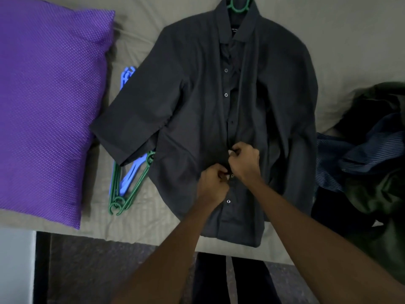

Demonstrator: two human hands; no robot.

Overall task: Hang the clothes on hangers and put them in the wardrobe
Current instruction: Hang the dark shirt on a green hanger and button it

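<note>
A dark grey button-up shirt (pixel 197 102) lies flat on the bed, collar at the far side. A green hanger (pixel 238 6) sits inside it, with only its hook showing above the collar. My left hand (pixel 213 183) and my right hand (pixel 244 160) meet at the shirt's front placket, low on the body. Both pinch the fabric edges around a button. Two buttons above my hands are fastened, and the top of the placket lies apart.
A purple dotted pillow (pixel 48 102) fills the left of the bed. Spare green and blue hangers (pixel 128 183) lie beside the shirt's left sleeve. A heap of dark, striped and olive clothes (pixel 370 154) sits at the right. The bed's near edge (pixel 131 235) borders a dark floor.
</note>
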